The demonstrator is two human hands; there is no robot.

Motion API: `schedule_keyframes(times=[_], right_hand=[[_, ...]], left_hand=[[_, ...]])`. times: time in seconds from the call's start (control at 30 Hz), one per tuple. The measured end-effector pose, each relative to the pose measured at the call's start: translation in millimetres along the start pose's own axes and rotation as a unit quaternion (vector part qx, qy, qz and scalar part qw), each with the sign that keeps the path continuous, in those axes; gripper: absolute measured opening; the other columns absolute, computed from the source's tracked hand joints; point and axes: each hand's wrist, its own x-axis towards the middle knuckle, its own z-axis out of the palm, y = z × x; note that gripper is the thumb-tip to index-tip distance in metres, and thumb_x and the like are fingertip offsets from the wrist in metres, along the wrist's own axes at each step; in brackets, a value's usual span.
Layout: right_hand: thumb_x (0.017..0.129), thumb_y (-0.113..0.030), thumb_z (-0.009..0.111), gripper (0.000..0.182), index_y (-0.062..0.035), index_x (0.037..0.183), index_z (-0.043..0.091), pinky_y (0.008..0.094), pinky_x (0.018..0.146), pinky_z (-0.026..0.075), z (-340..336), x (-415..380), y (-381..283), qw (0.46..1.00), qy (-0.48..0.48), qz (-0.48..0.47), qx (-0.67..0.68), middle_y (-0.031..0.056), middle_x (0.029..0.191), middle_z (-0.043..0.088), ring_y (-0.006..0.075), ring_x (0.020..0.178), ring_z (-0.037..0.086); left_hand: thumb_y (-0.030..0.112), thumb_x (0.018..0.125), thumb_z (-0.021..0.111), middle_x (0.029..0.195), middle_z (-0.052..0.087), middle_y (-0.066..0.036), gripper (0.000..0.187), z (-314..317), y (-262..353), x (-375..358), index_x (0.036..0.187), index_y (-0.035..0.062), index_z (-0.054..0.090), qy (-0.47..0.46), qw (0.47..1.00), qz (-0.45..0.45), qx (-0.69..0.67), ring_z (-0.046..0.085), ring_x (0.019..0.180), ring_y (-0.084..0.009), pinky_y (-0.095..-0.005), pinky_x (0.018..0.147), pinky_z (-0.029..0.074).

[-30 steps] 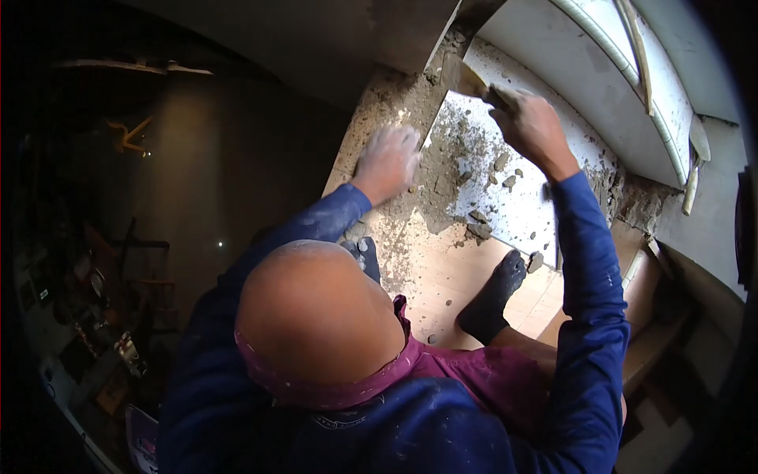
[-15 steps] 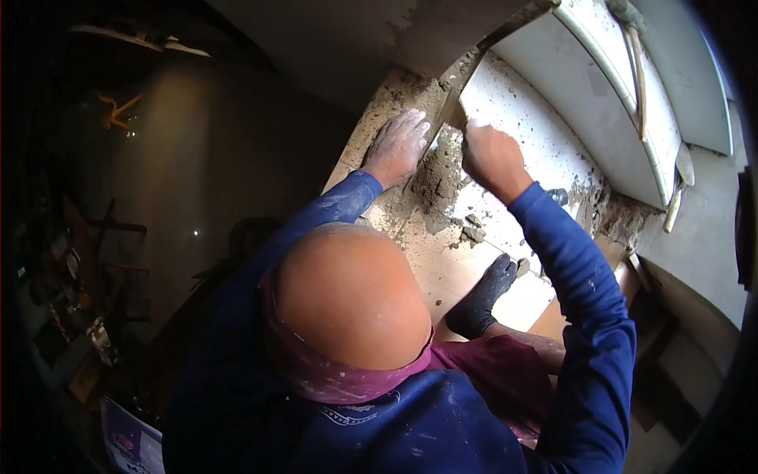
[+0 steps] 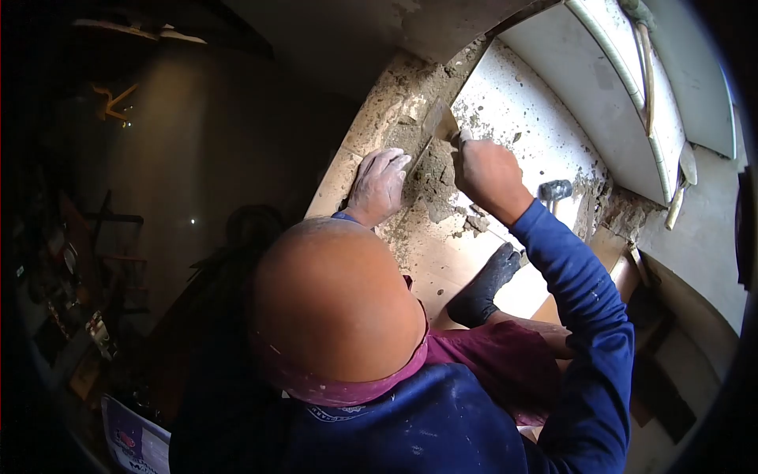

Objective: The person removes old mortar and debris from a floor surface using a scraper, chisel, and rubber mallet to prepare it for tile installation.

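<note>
The right hand (image 3: 491,175) is closed round the grip of a flat-bladed trowel (image 3: 439,120), in the upper middle of the frame, its blade at the edge of the mortar-smeared strip (image 3: 403,103); the left hand (image 3: 380,186), open with fingers loosely together, lies palm down just left of the crumbled mortar (image 3: 436,175), and whether it has hold of anything cannot be told; a dark-headed hammer (image 3: 555,189) is right of the right hand; a dark-socked foot (image 3: 483,286) is below it.

Dark floor (image 3: 178,166) beside brightly lit pale steps (image 3: 592,103).
</note>
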Motion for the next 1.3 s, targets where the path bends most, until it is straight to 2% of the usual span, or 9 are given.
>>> schedule_keyframes(times=[0.13, 0.33, 0.43, 0.57, 0.6, 0.67, 0.97, 1.2, 1.3], right_hand=[[0.084, -0.013, 0.057, 0.018, -0.0002, 0.086, 0.068, 0.0484, 0.065, 0.057, -6.2, -18.7, -6.8, 0.989, -0.139, -0.042, 0.012, 0.0253, 0.072, 0.067, 0.0398, 0.070, 0.070], [0.090, -0.022, 0.062, 0.022, -0.0125, 0.106, 0.074, 0.0469, 0.072, 0.057, -66.9, 31.3, 80.1, 0.983, 0.128, 0.123, 0.047, 0.0209, 0.082, 0.070, 0.0392, 0.075, 0.070], [0.091, -0.028, 0.067, 0.024, -0.0069, 0.094, 0.077, 0.0433, 0.069, 0.057, -57.6, 76.2, 143.4, 0.977, 0.187, 0.080, 0.058, 0.0199, 0.080, 0.071, 0.0372, 0.070, 0.070], [0.091, -0.039, 0.071, 0.042, 0.0023, 0.093, 0.076, 0.0377, 0.057, 0.055, -93.9, 117.8, 149.5, 0.969, 0.050, 0.160, 0.180, 0.0177, 0.068, 0.069, 0.0278, 0.051, 0.066], [0.087, -0.040, 0.074, 0.045, 0.0050, 0.092, 0.075, 0.0397, 0.058, 0.055, -71.3, 139.5, 161.6, 0.976, 0.123, 0.109, 0.143, 0.0210, 0.071, 0.069, 0.0296, 0.054, 0.067], [0.082, -0.026, 0.069, 0.038, 0.0119, 0.080, 0.068, 0.0427, 0.069, 0.059, -88.2, 129.3, 160.9, 0.981, 0.089, 0.113, 0.132, 0.0278, 0.076, 0.067, 0.0371, 0.075, 0.072], [0.080, -0.019, 0.065, 0.029, 0.0027, 0.098, 0.072, 0.0457, 0.084, 0.056, -83.2, 159.0, 162.6, 0.989, 0.086, 0.105, 0.058, 0.0252, 0.104, 0.070, 0.0393, 0.098, 0.069], [0.075, -0.018, 0.067, 0.029, 0.0060, 0.090, 0.072, 0.0440, 0.075, 0.057, -96.0, 154.0, 170.9, 0.987, 0.070, 0.087, 0.113, 0.0246, 0.099, 0.070, 0.0373, 0.088, 0.071], [0.075, -0.018, 0.066, 0.033, 0.0071, 0.096, 0.071, 0.0419, 0.065, 0.058, -57.4, 176.3, 190.3, 0.989, 0.147, 0.023, 0.014, 0.0263, 0.103, 0.070, 0.0351, 0.083, 0.073]], left_hand=[[0.021, 0.097, 0.053, 0.137, 0.054, -0.022, 0.041, 5.1, 12.8, 25.8, 0.133, 0.0019, 0.056, 0.048, 0.996, 0.007, 0.074, 0.047, 0.131, -0.0383, -0.0465, 0.110, 0.034], [0.032, 0.094, 0.060, 0.138, 0.053, -0.020, 0.045, 8.7, 24.6, 2.2, 0.133, 0.0090, 0.060, -0.090, 0.988, 0.058, 0.113, 0.044, 0.133, -0.0379, -0.0516, 0.111, 0.030], [0.032, 0.092, 0.063, 0.138, 0.053, -0.019, 0.042, 14.9, 19.5, -2.8, 0.128, 0.0100, 0.063, -0.077, 0.991, 0.045, 0.102, 0.045, 0.131, -0.0372, -0.0516, 0.111, 0.029], [0.027, 0.091, 0.065, 0.138, 0.052, -0.018, 0.041, 14.4, 21.7, 0.0, 0.128, 0.0096, 0.063, -0.087, 0.990, 0.046, 0.100, 0.044, 0.132, -0.0363, -0.0511, 0.111, 0.029], [0.027, 0.091, 0.065, 0.137, 0.053, -0.017, 0.041, 14.7, 22.1, 0.2, 0.128, 0.0098, 0.063, -0.088, 0.990, 0.043, 0.104, 0.044, 0.132, -0.0361, -0.0510, 0.111, 0.029], [0.027, 0.091, 0.065, 0.137, 0.053, -0.017, 0.041, 15.9, 22.0, -0.2, 0.128, 0.0100, 0.063, -0.093, 0.989, 0.037, 0.107, 0.044, 0.132, -0.0358, -0.0508, 0.111, 0.029], [0.027, 0.090, 0.066, 0.136, 0.053, -0.017, 0.041, 19.9, 21.5, 2.6, 0.128, 0.0114, 0.063, -0.103, 0.985, 0.039, 0.134, 0.045, 0.132, -0.0360, -0.0506, 0.110, 0.029], [0.025, 0.088, 0.067, 0.135, 0.054, -0.017, 0.041, 20.3, 24.0, 1.9, 0.127, 0.0106, 0.063, -0.097, 0.987, 0.028, 0.123, 0.046, 0.131, -0.0361, -0.0500, 0.110, 0.029], [0.024, 0.088, 0.067, 0.135, 0.054, -0.017, 0.041, 19.7, 23.3, 2.1, 0.127, 0.0105, 0.063, -0.101, 0.985, 0.039, 0.134, 0.046, 0.131, -0.0357, -0.0498, 0.110, 0.030]])
